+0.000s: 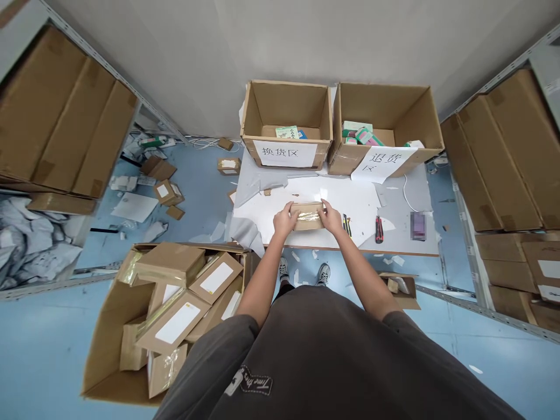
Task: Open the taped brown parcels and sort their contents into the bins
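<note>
A small taped cardboard box (pixel 308 217) is between my two hands, over the front edge of the white-topped table (pixel 280 201). My left hand (pixel 285 221) grips its left end, and my right hand (pixel 331 219) grips its right end. Shiny clear tape runs across the face turned up to me. On the table just right of my right hand lies a yellow-and-black utility knife (pixel 347 225). Farther right is a red-and-black cutter (pixel 378 230). The underside of the box is hidden.
Two labelled open cartons stand at the table's back: the left carton (pixel 286 111) and the right carton (pixel 389 105), both holding small packs. A large carton (pixel 102 356) of taped parcels stands at my left. Shelves with boxes (pixel 492 157) flank both sides. Scraps litter the floor.
</note>
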